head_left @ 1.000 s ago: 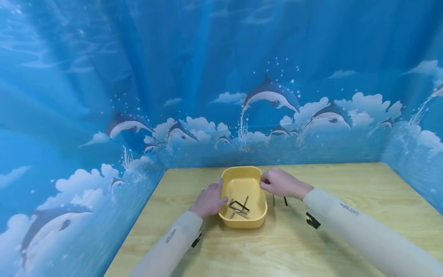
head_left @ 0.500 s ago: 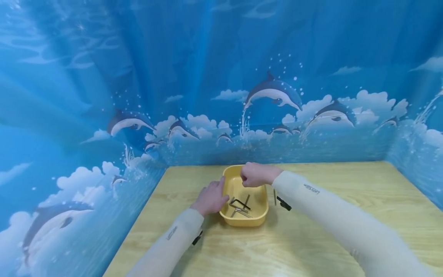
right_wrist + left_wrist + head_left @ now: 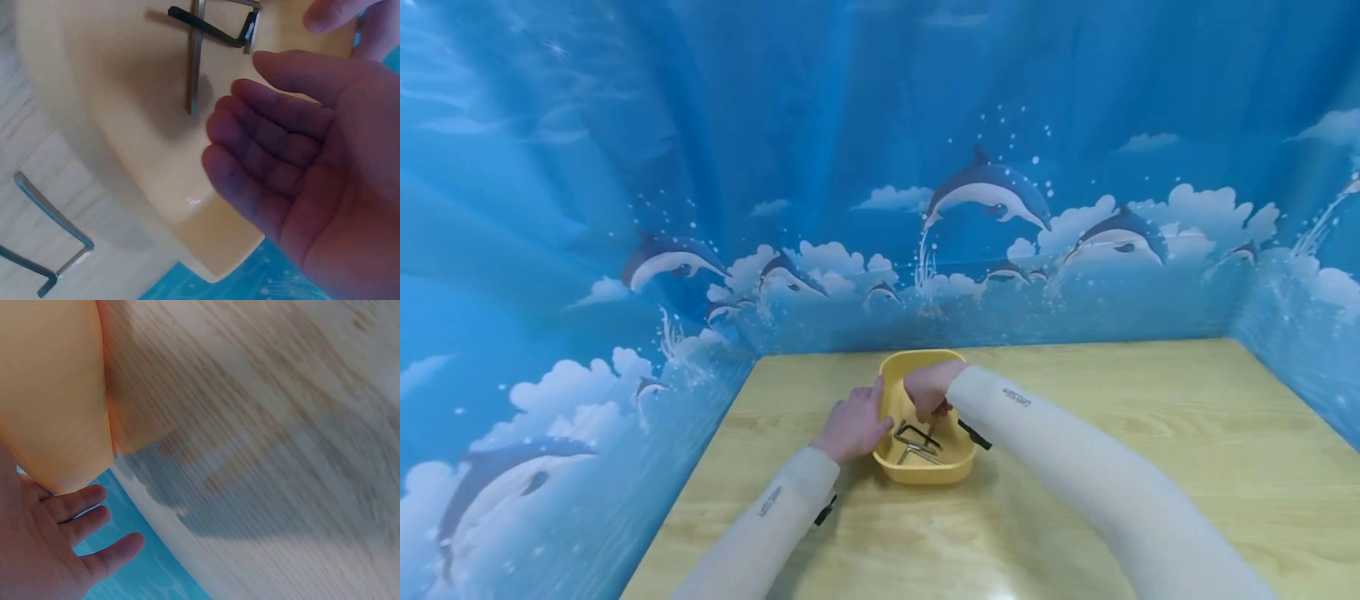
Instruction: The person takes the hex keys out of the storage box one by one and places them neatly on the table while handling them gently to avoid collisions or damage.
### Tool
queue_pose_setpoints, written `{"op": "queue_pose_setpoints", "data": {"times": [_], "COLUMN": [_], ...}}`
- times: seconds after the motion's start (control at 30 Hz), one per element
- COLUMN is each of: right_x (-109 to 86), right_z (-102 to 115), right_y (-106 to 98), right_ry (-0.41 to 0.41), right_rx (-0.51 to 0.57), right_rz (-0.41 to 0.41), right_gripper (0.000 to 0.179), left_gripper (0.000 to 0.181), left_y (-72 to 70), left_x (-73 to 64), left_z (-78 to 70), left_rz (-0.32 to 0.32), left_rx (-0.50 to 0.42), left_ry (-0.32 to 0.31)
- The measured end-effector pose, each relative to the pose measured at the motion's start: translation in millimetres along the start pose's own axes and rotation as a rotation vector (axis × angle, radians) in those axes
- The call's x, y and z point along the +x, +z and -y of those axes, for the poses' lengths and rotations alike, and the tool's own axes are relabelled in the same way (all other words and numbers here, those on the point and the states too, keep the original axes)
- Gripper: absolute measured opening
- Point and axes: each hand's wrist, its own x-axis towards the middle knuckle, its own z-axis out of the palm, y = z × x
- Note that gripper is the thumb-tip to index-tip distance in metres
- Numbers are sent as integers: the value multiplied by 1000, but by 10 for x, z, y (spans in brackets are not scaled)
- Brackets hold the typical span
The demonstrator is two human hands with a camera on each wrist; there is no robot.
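A yellow plastic bin point(image 3: 925, 475) stands on the table with several L-shaped hex keys point(image 3: 917, 440) inside, one of them black, the others silver. My left hand point(image 3: 852, 423) grips the bin's left wall, thumb over the rim and fingers along the outside. In the left wrist view three fingers point(image 3: 84, 515) stick out past the bin. My right hand point(image 3: 931, 390) is inside the bin, just above the hex keys. The right wrist view shows its fingers point(image 3: 250, 169) loosely bent, with nothing between them and the thumb.
On the table to the right of the bin lie a silver hex key point(image 3: 53, 209) and a dark one point(image 3: 28, 265); the right sleeve point(image 3: 1060, 450) hides them from the head view. A blue dolphin curtain point(image 3: 820, 325) borders the wooden table point(image 3: 1150, 417).
My right hand has moved left from the bin's right rim, over the bin, and down into it towards the hex keys. The left hand has stayed on the bin.
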Motion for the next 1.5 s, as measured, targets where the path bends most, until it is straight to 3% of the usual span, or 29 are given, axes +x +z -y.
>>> {"op": "queue_pose_setpoints", "data": {"times": [0.17,0.37,0.6,0.87,1.1,1.27,1.5], "right_x": [99,159,136,110,130,174,191], "right_z": [4,-5,65,157,171,180,128], "right_y": [-7,29,20,32,86,98,80], "right_ry": [29,28,34,27,48,26,45], "right_rx": [1,39,59,55,-9,19,33], "right_rz": [39,97,110,99,96,104,129], "right_gripper": [9,7,10,12,7,6,5], "left_gripper": [78,78,79,80,80,79,80], "left_y": [-46,-39,-35,-56,-47,-35,-5], "left_x": [30,50,53,38,28,19,63], "left_z": [21,7,3,-6,-24,11,27], "left_rz": [1,12,18,30,39,49,34], "left_rx": [8,8,17,38,13,65,43], "left_ry": [-33,-10,6,-17,-11,-16,0]}}
